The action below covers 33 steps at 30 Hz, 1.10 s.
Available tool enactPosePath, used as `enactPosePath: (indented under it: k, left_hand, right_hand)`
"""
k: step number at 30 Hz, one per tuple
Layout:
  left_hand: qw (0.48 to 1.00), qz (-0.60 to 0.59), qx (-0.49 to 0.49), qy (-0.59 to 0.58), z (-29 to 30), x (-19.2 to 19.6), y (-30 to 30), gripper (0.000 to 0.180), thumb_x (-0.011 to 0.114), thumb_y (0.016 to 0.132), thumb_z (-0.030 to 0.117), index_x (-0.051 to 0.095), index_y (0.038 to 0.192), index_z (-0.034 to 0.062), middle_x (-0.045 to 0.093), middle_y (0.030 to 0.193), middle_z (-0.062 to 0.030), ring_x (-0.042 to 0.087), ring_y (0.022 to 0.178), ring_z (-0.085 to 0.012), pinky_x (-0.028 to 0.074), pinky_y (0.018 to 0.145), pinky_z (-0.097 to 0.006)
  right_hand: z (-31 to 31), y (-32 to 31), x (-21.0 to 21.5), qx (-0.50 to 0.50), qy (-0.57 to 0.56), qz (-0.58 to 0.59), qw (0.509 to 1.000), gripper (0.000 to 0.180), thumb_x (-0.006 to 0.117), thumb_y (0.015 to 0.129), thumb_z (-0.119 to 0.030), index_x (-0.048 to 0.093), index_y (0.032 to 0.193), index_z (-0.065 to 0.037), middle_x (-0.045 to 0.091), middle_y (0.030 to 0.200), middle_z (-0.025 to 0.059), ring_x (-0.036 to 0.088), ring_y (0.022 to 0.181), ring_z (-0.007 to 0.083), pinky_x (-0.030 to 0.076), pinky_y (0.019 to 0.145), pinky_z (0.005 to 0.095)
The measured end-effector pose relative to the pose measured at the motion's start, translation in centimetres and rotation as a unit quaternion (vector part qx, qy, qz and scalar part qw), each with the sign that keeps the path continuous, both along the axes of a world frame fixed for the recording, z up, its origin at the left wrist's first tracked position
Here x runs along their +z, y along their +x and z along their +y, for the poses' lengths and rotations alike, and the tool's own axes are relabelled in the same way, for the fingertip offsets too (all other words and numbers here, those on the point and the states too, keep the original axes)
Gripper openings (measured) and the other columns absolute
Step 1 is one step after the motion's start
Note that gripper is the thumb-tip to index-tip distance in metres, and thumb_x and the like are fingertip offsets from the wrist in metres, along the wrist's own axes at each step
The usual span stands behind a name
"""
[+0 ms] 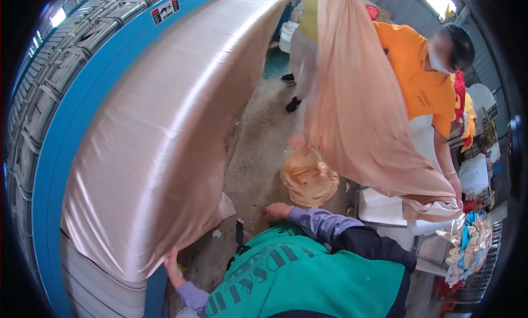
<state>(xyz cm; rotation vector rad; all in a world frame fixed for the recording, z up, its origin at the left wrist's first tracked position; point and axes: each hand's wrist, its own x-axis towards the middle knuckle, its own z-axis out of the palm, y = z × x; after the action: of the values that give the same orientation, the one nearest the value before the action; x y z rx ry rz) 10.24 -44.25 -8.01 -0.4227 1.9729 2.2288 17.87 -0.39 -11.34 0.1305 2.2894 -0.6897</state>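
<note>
A wide sheet of shiny pinkish-beige satin cloth (pixel 159 142) lies over a long padded machine bed on the left and hangs down its near side. At the cloth's lower corner, my left hand (pixel 175 269) has its fingers closed on the edge. My right hand (pixel 278 211) is held out in front of my green apron, apart from the satin, with its fingers curled. Whatever it may hold cannot be made out. Beyond it, a bunched heap of peach cloth (pixel 309 177) rests on the floor.
A blue machine frame (pixel 55 142) curves along the left. At right, a co-worker in an orange shirt (pixel 407 59) holds a long peach cloth (pixel 357 98) over a white table (pixel 379 206). Another person stands behind that cloth. A white bucket (pixel 287 36) and piled fabrics (pixel 473 241) stand around.
</note>
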Motion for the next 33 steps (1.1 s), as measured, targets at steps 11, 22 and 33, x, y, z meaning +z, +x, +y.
enactPosePath:
  k: [11,22,33]
  left_hand:
    - [0.885,0.097,0.212,-0.403,-11.3,15.5,0.2,0.039,0.060,0.090,0.024,0.056,0.116,-0.0055,0.061,0.109,-0.0137,0.058,0.096,-0.0214,0.045,0.088,-0.031]
    - [0.947,0.182,0.043,-0.262,4.4,17.0,-0.7,0.033,0.053,0.094,0.024,0.056,0.117,0.0002,0.062,0.105,-0.0099,0.058,0.093,-0.0147,0.044,0.080,-0.027]
    - [0.922,0.147,-0.296,-0.203,20.3,17.3,1.6,0.023,0.058,0.090,0.009,0.060,0.111,-0.0014,0.064,0.098,-0.0075,0.061,0.088,-0.0132,0.049,0.081,-0.027]
  right_hand:
    - [6.7,7.4,-4.0,-0.214,-0.076,0.161,0.960,0.036,0.050,0.086,-0.037,0.066,0.089,-0.005,0.066,0.082,0.0161,0.064,0.077,0.0292,0.049,0.068,0.0403]
    - [7.0,38.9,-12.5,-0.845,-0.164,-0.160,0.482,0.044,0.065,0.079,-0.039,0.054,0.109,-0.008,0.058,0.103,0.0096,0.062,0.073,0.0259,0.047,0.054,0.0420]
    - [15.9,33.5,-11.0,-0.813,0.018,0.208,0.544,0.100,0.079,0.065,-0.032,0.024,0.140,0.004,0.035,0.140,0.0259,0.035,0.130,0.0350,0.031,0.106,0.0369]
